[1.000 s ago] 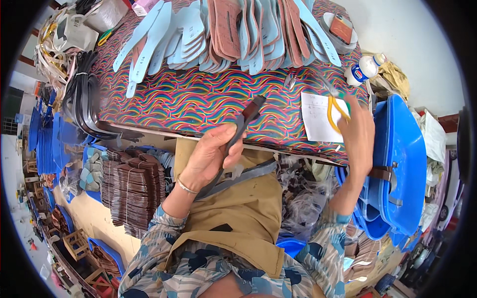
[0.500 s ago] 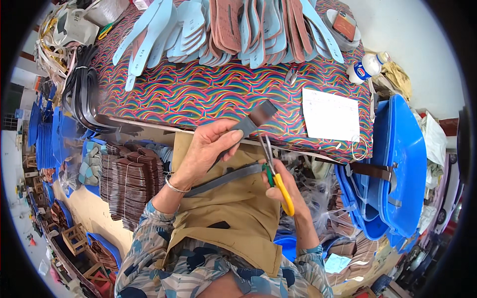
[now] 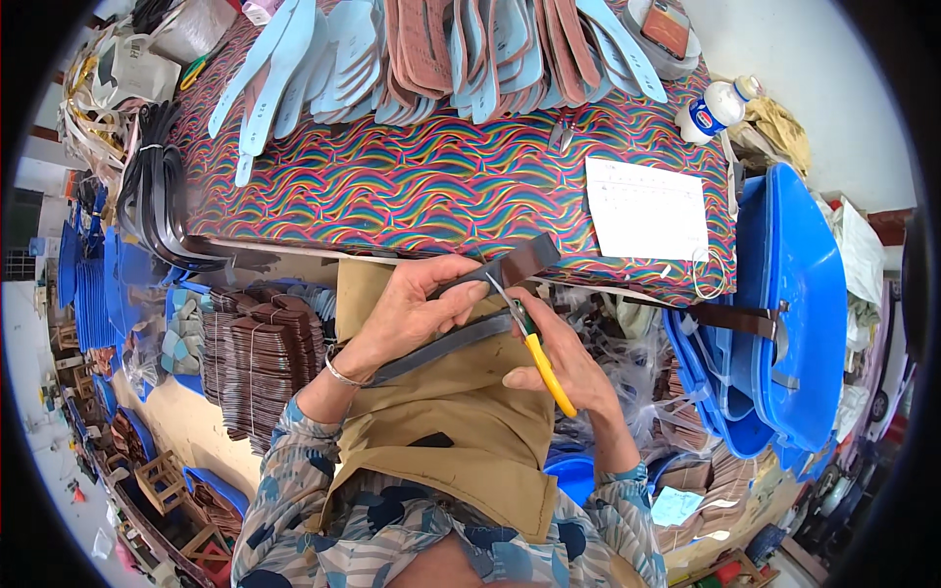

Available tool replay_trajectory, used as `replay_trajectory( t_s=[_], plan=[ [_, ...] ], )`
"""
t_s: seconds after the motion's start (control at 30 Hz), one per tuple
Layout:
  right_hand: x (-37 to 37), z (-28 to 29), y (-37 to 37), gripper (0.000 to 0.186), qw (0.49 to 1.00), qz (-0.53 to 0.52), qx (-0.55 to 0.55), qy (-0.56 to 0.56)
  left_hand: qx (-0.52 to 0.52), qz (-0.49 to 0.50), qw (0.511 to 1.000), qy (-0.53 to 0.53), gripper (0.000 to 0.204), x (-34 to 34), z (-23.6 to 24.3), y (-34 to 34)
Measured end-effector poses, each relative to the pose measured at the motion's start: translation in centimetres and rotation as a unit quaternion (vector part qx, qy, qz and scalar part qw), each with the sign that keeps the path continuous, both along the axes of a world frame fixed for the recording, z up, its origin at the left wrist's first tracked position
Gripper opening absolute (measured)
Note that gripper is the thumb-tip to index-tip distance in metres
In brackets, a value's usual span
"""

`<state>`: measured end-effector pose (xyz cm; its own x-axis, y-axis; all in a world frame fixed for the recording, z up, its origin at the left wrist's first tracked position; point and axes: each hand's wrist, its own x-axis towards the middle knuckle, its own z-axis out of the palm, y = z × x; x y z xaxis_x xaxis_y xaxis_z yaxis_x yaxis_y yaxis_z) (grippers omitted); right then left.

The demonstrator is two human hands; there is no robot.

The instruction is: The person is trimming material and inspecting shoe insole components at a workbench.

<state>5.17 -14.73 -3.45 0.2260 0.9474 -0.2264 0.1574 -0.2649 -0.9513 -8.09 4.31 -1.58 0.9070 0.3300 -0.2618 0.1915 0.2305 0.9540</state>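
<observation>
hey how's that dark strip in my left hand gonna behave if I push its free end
The dark strip probably resists a light push: its short end sticks out straight past the left hand. It's likely light, being narrow and slim. Its sheen suggests it may slip slightly.

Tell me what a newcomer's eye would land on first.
Probably the rainbow-waved table cover, with pale blue and reddish-brown cut pieces spread along its far side. Next, the yellow-handled scissors in the right hand, beside the dark strap that the left hand holds. Bright blue tubs stand out at the table's right.
</observation>
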Motion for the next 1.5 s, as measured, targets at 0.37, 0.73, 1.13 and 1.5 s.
replay_trajectory(
  t_s=[0.37,0.73,1.13,1.5],
  plan=[
    [0.5,0.4,-0.8,0.104,0.994,0.034,0.049,-0.096,-0.067,0.029,0.997,0.009,0.022,0.2,-0.6,-0.5],
    [-0.8,-0.9,-0.8,0.076,0.998,-0.056,0.015,-0.039,-0.031,0.002,0.999,0.013,0.022,0.3,-1.0,-1.0],
    [-2.8,-3.5,-1.7,0.050,0.986,-0.109,0.044,-0.115,0.004,0.006,0.998,0.056,0.023,-0.3,-1.3,-1.4],
    [-4.6,-2.9,-1.4,0.047,0.981,-0.117,0.025,-0.154,-0.005,-0.067,0.994,0.086,0.017,-1.4,-1.0,-1.6]
  ],
)
